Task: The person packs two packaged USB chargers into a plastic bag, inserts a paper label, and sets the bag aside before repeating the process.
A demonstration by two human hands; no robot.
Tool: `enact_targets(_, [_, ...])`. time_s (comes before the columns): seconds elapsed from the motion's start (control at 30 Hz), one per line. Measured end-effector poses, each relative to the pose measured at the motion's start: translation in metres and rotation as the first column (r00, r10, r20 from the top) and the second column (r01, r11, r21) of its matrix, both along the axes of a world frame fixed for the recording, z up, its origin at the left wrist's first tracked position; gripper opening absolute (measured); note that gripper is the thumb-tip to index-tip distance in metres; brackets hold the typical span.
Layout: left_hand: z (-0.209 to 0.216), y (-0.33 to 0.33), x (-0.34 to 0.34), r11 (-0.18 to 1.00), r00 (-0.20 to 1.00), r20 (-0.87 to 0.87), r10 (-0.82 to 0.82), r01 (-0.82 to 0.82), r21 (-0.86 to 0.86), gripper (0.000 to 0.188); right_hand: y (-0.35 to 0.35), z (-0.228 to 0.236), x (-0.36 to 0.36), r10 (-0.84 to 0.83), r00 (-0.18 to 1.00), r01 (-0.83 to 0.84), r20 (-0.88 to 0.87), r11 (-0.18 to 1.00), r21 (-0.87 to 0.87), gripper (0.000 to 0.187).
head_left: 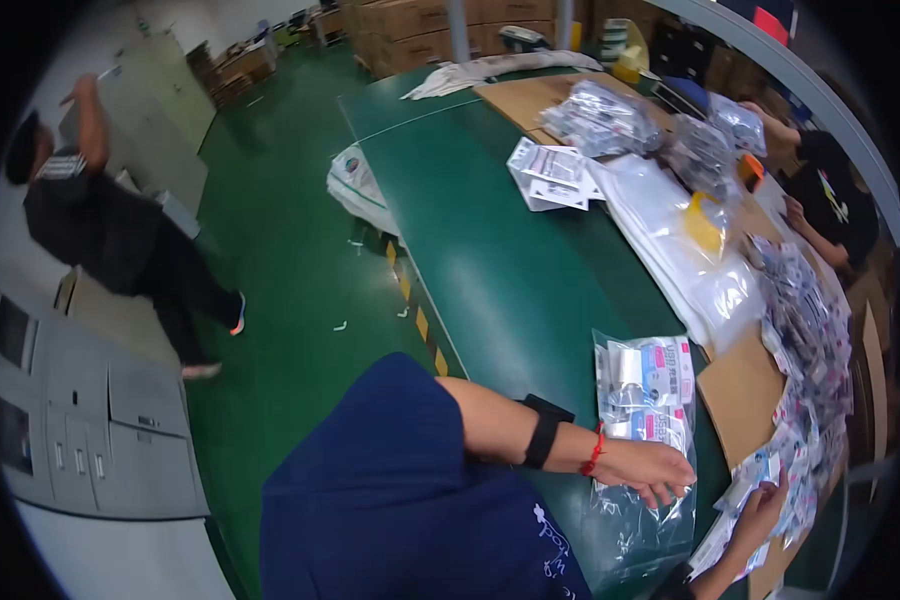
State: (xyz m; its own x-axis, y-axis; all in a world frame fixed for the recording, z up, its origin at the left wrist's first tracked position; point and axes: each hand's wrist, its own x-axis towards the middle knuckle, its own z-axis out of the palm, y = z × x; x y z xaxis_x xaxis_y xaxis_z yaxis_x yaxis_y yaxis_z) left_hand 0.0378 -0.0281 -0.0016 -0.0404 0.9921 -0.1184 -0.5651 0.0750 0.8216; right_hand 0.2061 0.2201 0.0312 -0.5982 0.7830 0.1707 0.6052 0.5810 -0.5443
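My left hand (652,468), with a red string bracelet at the wrist, hovers over a clear plastic bag (645,535) on the green table. Its fingers are apart and loosely bent, holding nothing. Inside the bag's far part lie small packets (660,372) with white, pink and blue cards and white items. To the right, my right hand (762,518) grips a small white-and-blue packet (760,478) at the edge of a long heap of similar packets (805,330). The fingers' far side is partly hidden by the hand.
Flat clear bags (660,250) are stacked along the green table (450,230). Beyond them sit bagged packets (602,118) and a folded printed card (552,172). A co-worker (830,190) works across the table. Another person (105,225) walks by cabinets at left. A white sack (360,190) stands beside the table.
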Motion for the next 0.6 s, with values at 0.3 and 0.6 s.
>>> enact_targets(0.3, [-0.009,0.012,0.019,1.0,0.999,-0.038,-0.015,0.015,0.001,0.033,-0.048,-0.051,-0.011,0.261,0.943,-0.32,0.206,0.881,0.348,0.069])
enact_targets(0.6, [-0.008,-0.001,-0.002,1.0,0.983,0.183,0.012,-0.015,0.016,0.043,-0.077,-0.009,-0.02,0.309,0.948,-0.257,-0.073,0.882,0.396,0.061])
